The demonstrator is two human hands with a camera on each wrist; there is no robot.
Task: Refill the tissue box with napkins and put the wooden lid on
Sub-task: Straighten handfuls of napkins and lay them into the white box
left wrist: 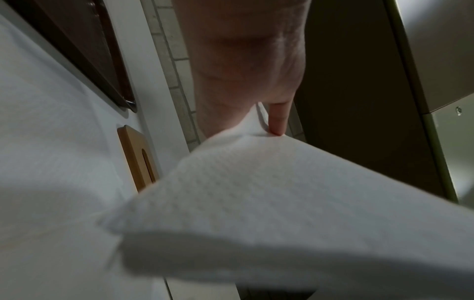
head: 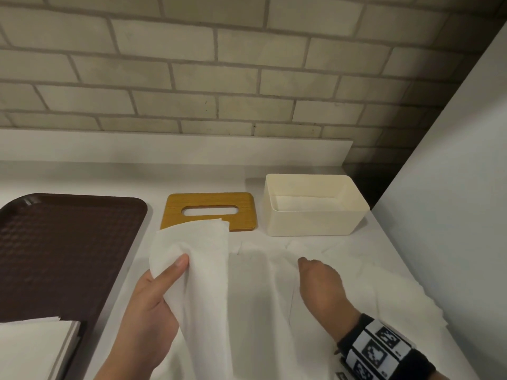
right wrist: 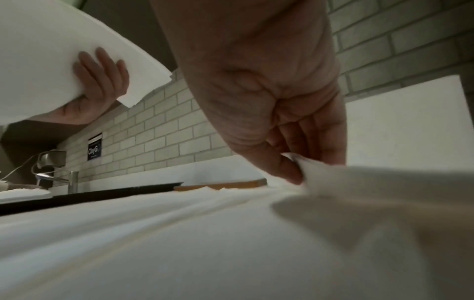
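Note:
A cream tissue box stands open at the back right of the counter, with white paper low inside it. Left of it the wooden lid with its slot lies flat. My left hand grips a lifted stack of white napkins, thumb on top and fingers underneath. More white napkins are spread on the counter in front of the box. My right hand pinches a fold of the spread napkins between thumb and fingers.
A dark brown tray lies at the left, with a stack of folded white napkins on its near corner. A brick wall runs behind; a grey panel closes the right side. A faucet shows far left in the right wrist view.

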